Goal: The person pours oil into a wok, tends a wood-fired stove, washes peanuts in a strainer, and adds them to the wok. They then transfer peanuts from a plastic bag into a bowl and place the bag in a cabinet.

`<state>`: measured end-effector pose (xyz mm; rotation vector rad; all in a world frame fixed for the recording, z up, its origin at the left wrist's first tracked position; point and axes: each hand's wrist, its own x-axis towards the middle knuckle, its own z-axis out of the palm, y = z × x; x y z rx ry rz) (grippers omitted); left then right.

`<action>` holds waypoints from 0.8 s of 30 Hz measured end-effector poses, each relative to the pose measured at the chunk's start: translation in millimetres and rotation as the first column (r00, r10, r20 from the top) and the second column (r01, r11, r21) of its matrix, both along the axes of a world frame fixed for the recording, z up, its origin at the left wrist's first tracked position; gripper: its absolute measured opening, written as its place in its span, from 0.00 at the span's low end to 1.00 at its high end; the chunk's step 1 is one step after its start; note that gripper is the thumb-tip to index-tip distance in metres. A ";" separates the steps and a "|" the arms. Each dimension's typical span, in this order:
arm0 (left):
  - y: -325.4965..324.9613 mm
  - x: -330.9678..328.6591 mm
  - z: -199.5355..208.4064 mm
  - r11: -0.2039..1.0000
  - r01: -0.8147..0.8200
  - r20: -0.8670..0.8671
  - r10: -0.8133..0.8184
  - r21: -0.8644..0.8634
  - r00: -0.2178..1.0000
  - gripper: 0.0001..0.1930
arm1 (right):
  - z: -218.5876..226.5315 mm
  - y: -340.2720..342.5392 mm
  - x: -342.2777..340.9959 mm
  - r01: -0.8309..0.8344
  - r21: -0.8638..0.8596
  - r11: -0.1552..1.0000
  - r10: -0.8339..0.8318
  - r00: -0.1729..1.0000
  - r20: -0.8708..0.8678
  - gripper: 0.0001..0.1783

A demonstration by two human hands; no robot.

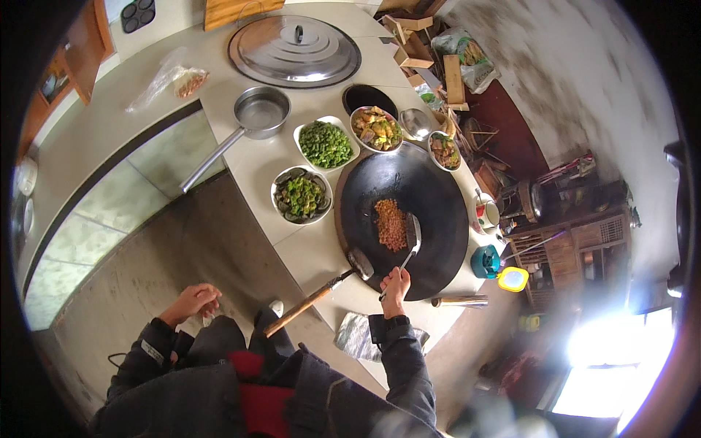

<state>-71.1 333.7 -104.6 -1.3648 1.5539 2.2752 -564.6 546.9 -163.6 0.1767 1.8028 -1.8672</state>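
Counter [252, 160]: pale-topped, bending round a corner, with light tiled sides [161, 171]
Floor [161, 248]: dull grey-brown, inside the counter's bend
Wall [577, 80]: whitish, smudged dark, right of the counter
Cabinet [573, 252]: brown wood, right of the counter
Cupboard [86, 47]: orange-brown wood, left of the counter
Window [613, 365]: glaring white, right of the counter, nearer the viewer

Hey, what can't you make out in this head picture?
Head view:
Left hand: its palm, hidden by its curl.
Metal ladle: part of its handle, covered by the right hand.
Bright opening: what lies beyond, washed out by glare.
Grey shape: blurred, cut off by the lower edge.
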 end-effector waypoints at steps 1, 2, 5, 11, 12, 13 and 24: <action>1.2 -0.3 -0.5 1.000 0.002 -0.003 -0.002 0.004 1.000 0.13 | 4.0 4.3 6.4 0.029 0.113 0.993 -0.029 1.000 0.000 0.12; 1.7 -1.0 -0.8 1.000 -0.003 -0.015 0.003 0.008 1.000 0.13 | 12.3 7.3 3.1 -0.037 0.124 0.992 0.051 0.993 -0.110 0.14; 5.1 -6.6 -1.9 1.000 -0.003 -0.056 0.004 0.014 0.998 0.12 | 36.3 17.8 -16.6 -0.151 0.018 0.988 0.150 0.951 -0.270 0.15; 11.7 -24.7 6.3 0.999 0.041 -0.121 -0.041 -0.005 0.992 0.12 | 42.2 84.2 -32.3 -0.238 0.607 0.758 0.329 0.943 -0.041 0.12; 11.9 -30.1 8.5 0.999 0.042 -0.106 -0.042 -0.001 0.994 0.12 | 41.1 97.9 -35.8 -0.236 0.674 0.700 0.384 0.920 -0.076 0.12; 12.9 -36.2 9.8 0.999 0.044 -0.099 -0.044 0.001 0.994 0.12 | 39.4 109.4 -41.2 -0.259 0.731 0.631 0.431 0.901 -0.052 0.14; 17.8 -105.4 11.8 0.994 0.091 -0.151 -0.099 -0.055 0.984 0.13 | -12.3 52.1 -106.2 -0.321 0.789 0.524 0.617 0.782 -0.092 0.13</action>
